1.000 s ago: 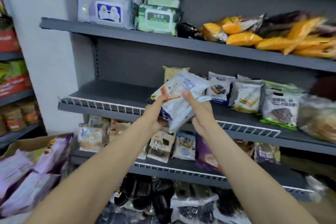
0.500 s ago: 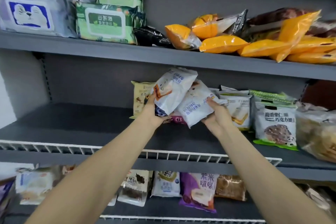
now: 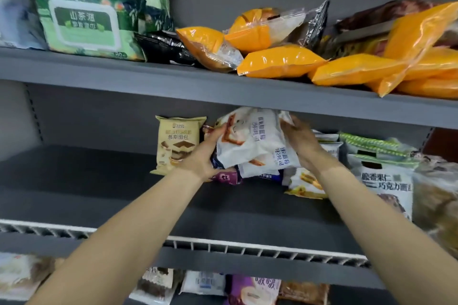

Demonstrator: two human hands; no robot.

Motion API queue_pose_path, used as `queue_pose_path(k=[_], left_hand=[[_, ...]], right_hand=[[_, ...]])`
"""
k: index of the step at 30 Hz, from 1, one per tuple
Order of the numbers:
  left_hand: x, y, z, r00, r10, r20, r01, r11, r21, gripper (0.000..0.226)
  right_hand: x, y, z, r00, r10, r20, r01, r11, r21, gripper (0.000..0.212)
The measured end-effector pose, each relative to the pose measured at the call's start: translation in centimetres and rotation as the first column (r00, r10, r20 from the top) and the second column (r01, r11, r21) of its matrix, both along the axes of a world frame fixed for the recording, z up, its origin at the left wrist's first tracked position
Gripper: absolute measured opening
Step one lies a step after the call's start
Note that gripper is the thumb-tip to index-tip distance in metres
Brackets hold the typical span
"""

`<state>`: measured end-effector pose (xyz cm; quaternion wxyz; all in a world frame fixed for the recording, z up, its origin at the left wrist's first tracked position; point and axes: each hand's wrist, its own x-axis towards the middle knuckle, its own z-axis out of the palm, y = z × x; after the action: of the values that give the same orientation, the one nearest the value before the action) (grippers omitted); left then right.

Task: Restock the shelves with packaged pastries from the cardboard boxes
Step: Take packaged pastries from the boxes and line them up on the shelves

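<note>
Both our hands hold a small stack of white plastic pastry packets (image 3: 250,146) at the back of the grey metal middle shelf (image 3: 99,181). Our left hand (image 3: 205,153) grips the left edge of the stack, with the fingers curled behind it and the thumb in front. Our right hand (image 3: 301,142) pinches the upper right corner of the top packet. The stack is tilted, and its lower edge rests on a purple packet (image 3: 226,177) that lies on the shelf. Just beside it on the left, a beige packet with a layered cake picture (image 3: 177,145) stands upright. On the right stand white packets with green tops (image 3: 381,176). On the upper shelf lie orange pastry bags (image 3: 280,60) and green wet wipe packs (image 3: 86,25).
</note>
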<state>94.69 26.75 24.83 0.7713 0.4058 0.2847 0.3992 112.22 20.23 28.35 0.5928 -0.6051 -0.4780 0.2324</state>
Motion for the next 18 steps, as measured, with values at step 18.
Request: queue_pose_path(k=[18], left_hand=[[-0.1, 1.5, 1.2, 0.964, 0.253, 0.083, -0.247, 0.966, -0.07, 0.047]], right_hand=[[2.7, 5.0, 3.7, 0.639, 0.288, 0.713, 0.053, 0.909, -0.414, 0.073]])
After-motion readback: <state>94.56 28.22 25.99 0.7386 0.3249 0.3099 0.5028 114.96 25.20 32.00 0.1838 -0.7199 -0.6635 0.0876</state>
